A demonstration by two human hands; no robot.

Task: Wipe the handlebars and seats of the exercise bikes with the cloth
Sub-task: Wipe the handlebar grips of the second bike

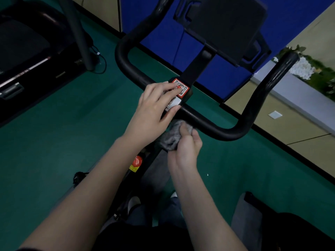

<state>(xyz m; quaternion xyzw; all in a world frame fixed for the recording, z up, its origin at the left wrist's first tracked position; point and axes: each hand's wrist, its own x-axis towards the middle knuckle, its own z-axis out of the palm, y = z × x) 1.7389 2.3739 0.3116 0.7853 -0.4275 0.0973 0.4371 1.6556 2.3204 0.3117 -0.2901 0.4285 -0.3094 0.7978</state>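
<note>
Centrally, the black handlebar (217,127) spans the view. The left hand (155,105) rests flat on its middle. The right hand (186,147) grips the bunched grey cloth (170,138) against the bar's near side. Straight left fingers (168,87) touch the QR sticker (183,87).

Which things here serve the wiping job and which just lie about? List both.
Job: grey cloth, gripped by right hand; black handlebar, left hand resting at its centre.
Lying about: treadmill, QR sticker, red knob, white flowers.
</note>
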